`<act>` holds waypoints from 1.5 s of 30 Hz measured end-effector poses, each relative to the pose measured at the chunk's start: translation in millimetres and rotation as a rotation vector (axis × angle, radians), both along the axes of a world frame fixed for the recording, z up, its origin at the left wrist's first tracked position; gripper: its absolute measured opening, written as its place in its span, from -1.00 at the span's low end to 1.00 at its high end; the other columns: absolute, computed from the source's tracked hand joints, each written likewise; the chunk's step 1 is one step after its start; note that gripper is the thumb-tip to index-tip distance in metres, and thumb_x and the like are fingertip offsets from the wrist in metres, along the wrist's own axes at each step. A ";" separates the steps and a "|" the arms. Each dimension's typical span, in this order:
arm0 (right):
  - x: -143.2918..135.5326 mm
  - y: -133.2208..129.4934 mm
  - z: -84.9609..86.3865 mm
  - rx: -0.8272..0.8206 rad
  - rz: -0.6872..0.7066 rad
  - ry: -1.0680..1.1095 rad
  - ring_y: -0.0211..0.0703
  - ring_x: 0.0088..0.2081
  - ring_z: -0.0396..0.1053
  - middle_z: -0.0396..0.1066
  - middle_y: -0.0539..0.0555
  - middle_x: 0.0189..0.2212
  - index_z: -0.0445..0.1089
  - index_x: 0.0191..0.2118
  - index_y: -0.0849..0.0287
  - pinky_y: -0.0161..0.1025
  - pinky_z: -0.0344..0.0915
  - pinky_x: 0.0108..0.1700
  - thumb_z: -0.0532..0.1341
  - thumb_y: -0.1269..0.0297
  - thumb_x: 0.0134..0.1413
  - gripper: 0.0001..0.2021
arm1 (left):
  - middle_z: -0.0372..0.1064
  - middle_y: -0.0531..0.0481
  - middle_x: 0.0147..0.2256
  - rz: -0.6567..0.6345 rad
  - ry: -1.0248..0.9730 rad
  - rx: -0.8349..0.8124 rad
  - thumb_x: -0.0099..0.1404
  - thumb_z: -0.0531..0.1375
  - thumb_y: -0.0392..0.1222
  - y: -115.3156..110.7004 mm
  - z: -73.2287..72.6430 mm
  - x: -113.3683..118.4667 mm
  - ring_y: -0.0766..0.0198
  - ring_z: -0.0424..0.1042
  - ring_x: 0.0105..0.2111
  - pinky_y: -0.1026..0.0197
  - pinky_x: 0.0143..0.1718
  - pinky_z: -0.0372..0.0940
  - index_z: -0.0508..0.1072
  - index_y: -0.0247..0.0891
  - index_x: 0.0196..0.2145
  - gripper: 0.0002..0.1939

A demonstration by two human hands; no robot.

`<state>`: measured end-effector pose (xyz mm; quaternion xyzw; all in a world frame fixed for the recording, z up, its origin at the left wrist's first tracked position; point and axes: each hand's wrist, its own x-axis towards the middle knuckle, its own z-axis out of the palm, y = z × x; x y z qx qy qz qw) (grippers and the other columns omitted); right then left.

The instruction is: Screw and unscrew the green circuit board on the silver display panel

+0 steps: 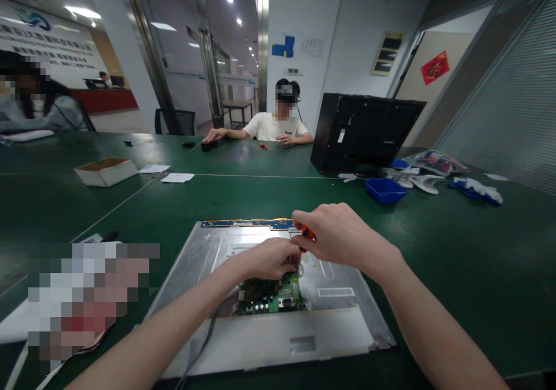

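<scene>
The right hand [332,230] grasps a red-and-black tool [308,232] over the far part of a metal panel [256,338]; the left hand [270,258] curls just beside it, its hold indiscernible. A green circuit board [270,298] lies on the panel, near on the table [460,262].

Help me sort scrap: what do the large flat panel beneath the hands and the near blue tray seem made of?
Panel: probably sheet metal, satin grey, from its dull sheen and pressed ridges. Near blue tray: likely moulded plastic, smooth, from its even colour and thin walls.
</scene>
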<state>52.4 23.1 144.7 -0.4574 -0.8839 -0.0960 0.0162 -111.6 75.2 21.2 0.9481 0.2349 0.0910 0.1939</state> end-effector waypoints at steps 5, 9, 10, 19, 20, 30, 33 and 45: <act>0.6 -1.1 1.7 -0.045 0.081 0.036 -0.16 -0.39 0.37 0.45 0.02 -0.38 0.24 -0.19 0.09 -0.28 -0.06 -0.47 0.12 0.25 0.07 -0.84 | 0.44 -0.01 -0.30 -0.017 -0.004 0.008 0.12 0.19 -0.40 0.1 0.4 0.9 0.18 0.40 -0.27 0.25 -0.26 0.22 0.45 -0.26 -0.35 -0.87; -0.3 -1.4 1.9 -0.036 0.046 0.004 -0.17 -0.42 0.36 0.44 0.03 -0.42 0.24 -0.21 0.10 -0.27 -0.10 -0.49 0.12 0.15 0.10 -0.82 | 0.44 -0.01 -0.31 -0.003 0.010 0.019 0.14 0.17 -0.39 -0.4 0.8 1.4 0.18 0.41 -0.29 0.25 -0.28 0.22 0.45 -0.26 -0.33 -0.87; -0.7 -0.9 1.6 -0.027 0.033 -0.008 -0.17 -0.43 0.35 0.44 0.03 -0.43 0.24 -0.22 0.10 -0.27 -0.11 -0.50 0.12 0.13 0.11 -0.82 | 0.45 -0.01 -0.31 0.000 0.014 0.016 0.15 0.17 -0.39 -0.4 0.9 1.4 0.18 0.41 -0.28 0.25 -0.27 0.23 0.45 -0.26 -0.32 -0.86; 0.7 2.6 -0.8 -0.002 0.042 0.015 -0.20 -0.45 0.34 0.43 0.00 -0.47 0.26 -0.25 0.09 -0.26 -0.15 -0.51 0.12 0.20 0.09 -0.87 | 0.46 0.00 -0.33 -0.006 -0.010 -0.068 0.13 0.17 -0.44 1.2 0.0 0.2 0.22 0.42 -0.30 0.26 -0.24 0.25 0.47 -0.27 -0.31 -0.82; 0.7 2.7 -1.0 -0.002 0.038 0.013 -0.20 -0.46 0.33 0.42 0.00 -0.47 0.26 -0.25 0.09 -0.27 -0.16 -0.51 0.12 0.20 0.09 -0.87 | 0.46 0.00 -0.33 -0.006 -0.010 -0.067 0.13 0.17 -0.44 1.3 -0.1 0.4 0.22 0.42 -0.30 0.26 -0.24 0.25 0.47 -0.27 -0.31 -0.82; 0.8 1.2 0.0 -0.036 0.050 0.027 -0.18 -0.42 0.35 0.44 0.02 -0.41 0.24 -0.26 0.11 -0.27 -0.14 -0.51 0.13 0.13 0.09 -0.82 | 0.46 0.00 -0.33 -0.002 0.015 -0.029 0.15 0.16 -0.41 1.4 0.5 1.6 0.20 0.42 -0.29 0.27 -0.28 0.24 0.46 -0.26 -0.33 -0.85; 0.0 0.3 1.9 -0.060 0.055 0.030 -0.18 -0.37 0.37 0.45 0.03 -0.37 0.25 -0.23 0.11 -0.27 -0.08 -0.48 0.14 0.24 0.08 -0.87 | 0.46 0.00 -0.32 -0.006 0.004 -0.030 0.13 0.18 -0.42 2.2 -1.1 1.5 0.19 0.42 -0.28 0.26 -0.27 0.24 0.45 -0.26 -0.33 -0.85; 2.2 1.3 1.1 -0.046 0.060 0.052 -0.15 -0.38 0.37 0.45 0.02 -0.38 0.26 -0.25 0.10 -0.26 -0.07 -0.48 0.15 0.13 0.07 -0.82 | 0.46 0.01 -0.34 -0.004 -0.012 -0.034 0.13 0.17 -0.42 2.8 -2.4 0.5 0.21 0.42 -0.32 0.27 -0.30 0.23 0.46 -0.27 -0.34 -0.86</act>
